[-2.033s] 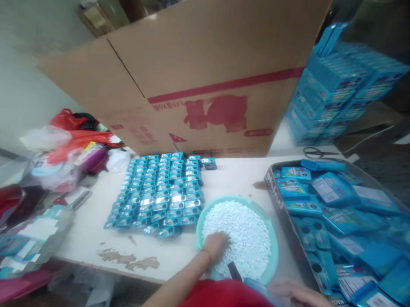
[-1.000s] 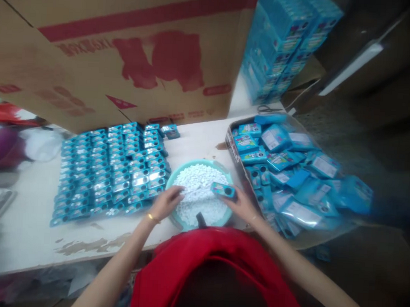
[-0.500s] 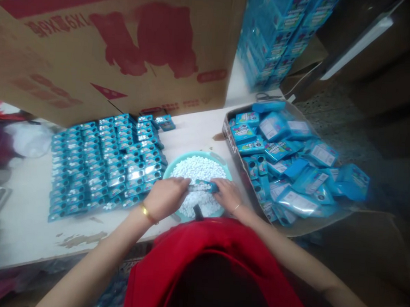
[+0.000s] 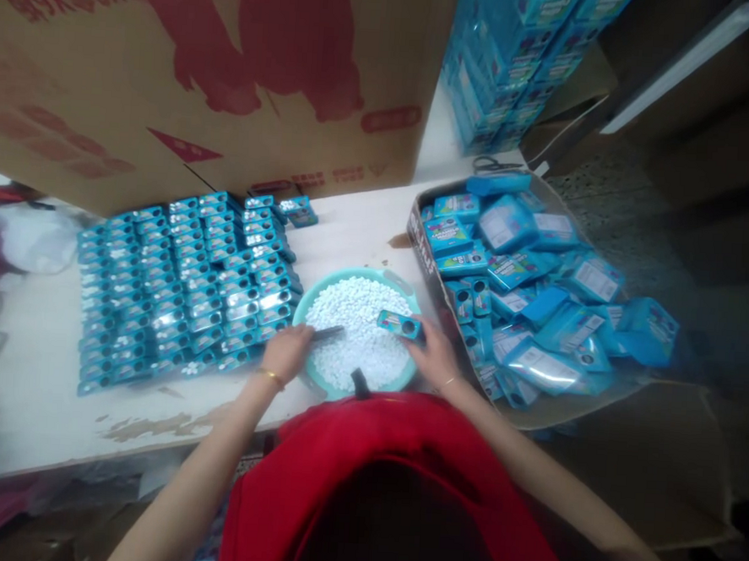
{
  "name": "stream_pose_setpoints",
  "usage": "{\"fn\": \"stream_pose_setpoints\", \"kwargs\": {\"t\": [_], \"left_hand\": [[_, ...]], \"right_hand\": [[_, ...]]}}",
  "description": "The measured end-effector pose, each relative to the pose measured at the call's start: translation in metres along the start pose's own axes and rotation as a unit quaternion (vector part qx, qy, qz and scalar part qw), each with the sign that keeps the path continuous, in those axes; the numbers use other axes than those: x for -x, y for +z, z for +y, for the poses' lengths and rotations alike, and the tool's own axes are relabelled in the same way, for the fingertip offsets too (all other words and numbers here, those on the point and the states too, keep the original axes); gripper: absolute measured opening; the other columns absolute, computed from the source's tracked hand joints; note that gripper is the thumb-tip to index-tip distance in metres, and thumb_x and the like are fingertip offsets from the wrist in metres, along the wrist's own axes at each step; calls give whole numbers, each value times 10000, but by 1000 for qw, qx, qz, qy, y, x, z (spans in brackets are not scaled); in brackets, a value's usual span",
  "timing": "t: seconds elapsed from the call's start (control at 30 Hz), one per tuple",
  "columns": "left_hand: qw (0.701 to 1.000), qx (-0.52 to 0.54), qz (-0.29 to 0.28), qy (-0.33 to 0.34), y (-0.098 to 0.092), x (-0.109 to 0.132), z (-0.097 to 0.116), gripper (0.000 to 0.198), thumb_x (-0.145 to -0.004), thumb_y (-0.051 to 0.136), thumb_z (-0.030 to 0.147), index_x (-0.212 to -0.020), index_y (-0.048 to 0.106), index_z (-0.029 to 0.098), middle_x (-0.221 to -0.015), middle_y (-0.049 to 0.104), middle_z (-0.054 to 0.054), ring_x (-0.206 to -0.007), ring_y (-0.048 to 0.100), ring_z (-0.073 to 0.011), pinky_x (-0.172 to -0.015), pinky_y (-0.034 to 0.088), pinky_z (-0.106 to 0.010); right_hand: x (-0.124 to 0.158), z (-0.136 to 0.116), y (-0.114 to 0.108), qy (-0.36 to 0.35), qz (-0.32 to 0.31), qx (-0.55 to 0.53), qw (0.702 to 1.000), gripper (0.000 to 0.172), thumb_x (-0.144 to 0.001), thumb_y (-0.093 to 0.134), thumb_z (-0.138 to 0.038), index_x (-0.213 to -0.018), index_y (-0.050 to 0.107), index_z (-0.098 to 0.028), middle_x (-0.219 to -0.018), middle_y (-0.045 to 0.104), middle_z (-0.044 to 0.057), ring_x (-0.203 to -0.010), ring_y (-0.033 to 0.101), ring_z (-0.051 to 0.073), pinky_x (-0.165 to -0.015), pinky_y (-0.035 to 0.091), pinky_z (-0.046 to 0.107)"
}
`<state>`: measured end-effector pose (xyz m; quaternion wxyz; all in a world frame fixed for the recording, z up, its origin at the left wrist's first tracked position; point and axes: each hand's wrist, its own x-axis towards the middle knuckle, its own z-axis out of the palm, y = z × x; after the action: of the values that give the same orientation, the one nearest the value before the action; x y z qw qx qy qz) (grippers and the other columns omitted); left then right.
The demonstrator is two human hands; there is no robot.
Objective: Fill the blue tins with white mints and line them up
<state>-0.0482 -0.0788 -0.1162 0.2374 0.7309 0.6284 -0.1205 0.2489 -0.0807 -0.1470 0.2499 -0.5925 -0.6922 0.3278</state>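
My left hand [image 4: 289, 350] is closed round one end of a thin dark flat tool [image 4: 328, 333], whose tip points right over the white pellets; its exact kind is unclear. In my right hand [image 4: 432, 350] is a small blue box [image 4: 399, 323] with a dark round spot, gripped at its right end above the bowl. Beneath both hands stands a turquoise bowl [image 4: 301, 306] full of small white pellets [image 4: 357, 356]. To the left, many similar blue boxes [image 4: 177, 281] stand in close rows, some with white pellets on them.
On the right, an open carton [image 4: 427, 263] holds a heap of blue packs [image 4: 518, 272]. Scissors [image 4: 492, 164] lie behind it, near tall stacks of wrapped blue packs [image 4: 508, 60]. A large cardboard box [image 4: 282, 131] walls off the table's back. The table's front edge [image 4: 84, 466] runs below.
My hands have moved apart. The tool in my left hand has come away left from the blue box, which my right hand now holds with its face showing. The view has shifted slightly.
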Motion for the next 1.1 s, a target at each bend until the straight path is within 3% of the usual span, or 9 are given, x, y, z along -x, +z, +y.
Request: {"fn": "stream_pose_setpoints", "kwargs": {"t": [0.1,0.17,0.23,0.3,0.43,0.53,0.63,0.83,1.1], "left_hand": [[999,53,-8,4,54,-30,16,209,-920,411,265,-1023,575,186,-1033,636,-110,-988,578,-248,-826,438,-355],[997,81,0,10,77,-47,37,236,-930,399,281,-1079,563,200,-1090,637,-93,-1022,577,-226,-857,435,-334],[994,109,8,13,87,-58,51,254,-931,401,296,-1116,552,209,-1136,635,-80,-1044,578,-213,-877,434,-321],[991,134,11,18,86,-59,51,265,-925,419,329,-1124,552,214,-1135,643,-68,-1030,588,-205,-872,441,-312],[981,188,15,46,61,-37,22,295,-905,451,409,-1104,563,222,-1034,670,-39,-915,616,-184,-808,469,-294],[964,244,47,93,27,-13,4,295,-893,475,411,-1082,571,206,-1004,664,-48,-892,615,-184,-798,473,-299],[960,236,67,134,-12,5,5,284,-901,478,407,-1079,569,205,-982,660,-46,-849,615,-169,-767,475,-287],[975,69,49,204,-73,13,36,214,-924,444,327,-1035,577,202,-977,658,-55,-893,609,-187,-744,471,-294],[973,-161,22,166,-116,31,99,204,-923,409,200,-938,609,160,-820,622,-82,-752,583,-208,-572,422,-282]], "right_hand": [[1,4,-8,28,30,-59,997,434,-844,578,-449,-1198,501,-208,-1120,645,101,-1022,614,259,-874,487,390],[1,5,-11,32,45,-82,995,424,-829,599,-454,-1168,512,-215,-1071,652,86,-987,622,254,-867,488,390],[1,7,-13,32,62,-94,993,415,-822,610,-445,-1158,515,-220,-1069,646,79,-994,617,252,-885,480,395],[1,10,-14,31,78,-101,991,416,-824,608,-433,-1172,509,-226,-1092,637,78,-1015,608,251,-900,476,398],[3,16,-13,29,82,-87,992,409,-830,601,-411,-1182,505,-226,-1100,638,84,-1012,611,255,-885,486,398],[3,16,-10,13,60,-47,997,390,-840,588,-365,-1191,506,-215,-1121,637,98,-1027,609,265,-893,484,411],[0,11,-3,-35,28,7,999,369,-823,571,-243,-1187,524,-207,-1159,629,109,-1077,589,279,-932,466,433],[-6,-5,13,-86,0,58,995,441,-752,514,-88,-1178,554,-195,-1170,638,100,-1094,579,266,-925,467,427],[-8,-8,18,-90,-16,53,994,430,-754,525,-92,-1169,560,-200,-1175,638,94,-1092,575,256,-926,462,417]]}}
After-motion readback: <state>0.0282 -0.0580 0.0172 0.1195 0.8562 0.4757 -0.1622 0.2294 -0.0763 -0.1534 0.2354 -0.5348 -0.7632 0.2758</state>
